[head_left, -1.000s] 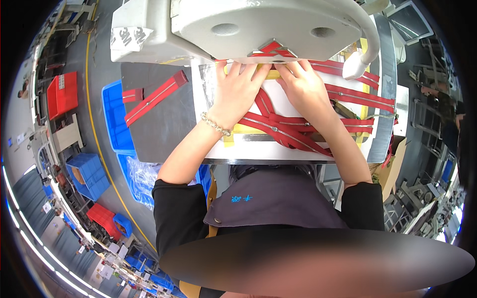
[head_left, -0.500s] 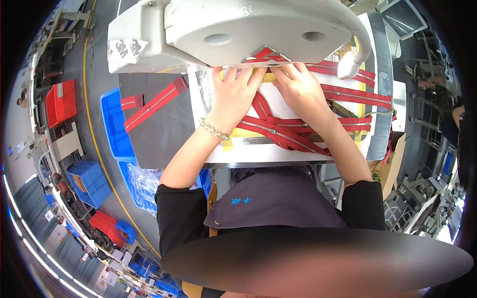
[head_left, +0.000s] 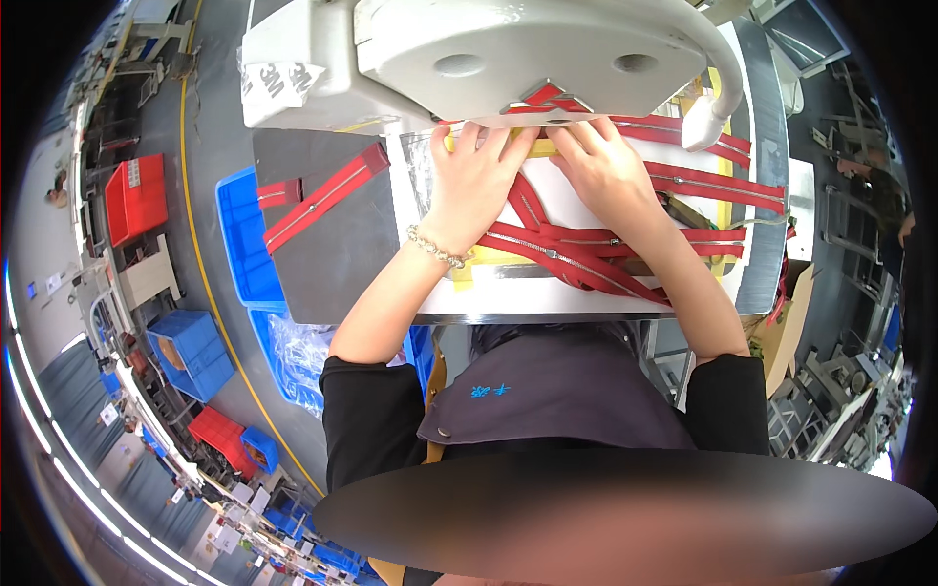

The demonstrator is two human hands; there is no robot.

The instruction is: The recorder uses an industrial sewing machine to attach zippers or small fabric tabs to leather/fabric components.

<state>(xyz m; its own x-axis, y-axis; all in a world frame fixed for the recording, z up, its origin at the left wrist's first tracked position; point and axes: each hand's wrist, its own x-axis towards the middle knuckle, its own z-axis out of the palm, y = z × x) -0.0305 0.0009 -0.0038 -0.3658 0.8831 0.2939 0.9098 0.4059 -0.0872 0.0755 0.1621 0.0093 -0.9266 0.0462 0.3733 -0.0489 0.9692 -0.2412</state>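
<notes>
Both hands lie at the front of a pale grey sewing machine (head_left: 528,59), their fingertips partly hidden beneath its head. My left hand (head_left: 471,184), with a beaded bracelet above it, is open, palm down and fingers stretched forward on the work surface. Beside it my right hand (head_left: 603,178) is also open and flat, fingers together and angled inward. Between and below them red zippers with metal teeth (head_left: 547,249) cross on the white, yellow-taped surface (head_left: 562,200). What lies under the fingertips cannot be made out.
Further red zippers (head_left: 327,200) lie on the dark table part at left, and more (head_left: 718,184) at right. Blue bins (head_left: 246,244), one with clear plastic bags (head_left: 303,352), stand left below the table. An open cardboard box (head_left: 789,327) is at the right.
The whole view has shifted slightly, so the scene sits further right. Relative to the machine, both hands have hardly moved; the right hand's fingers have edged a little.
</notes>
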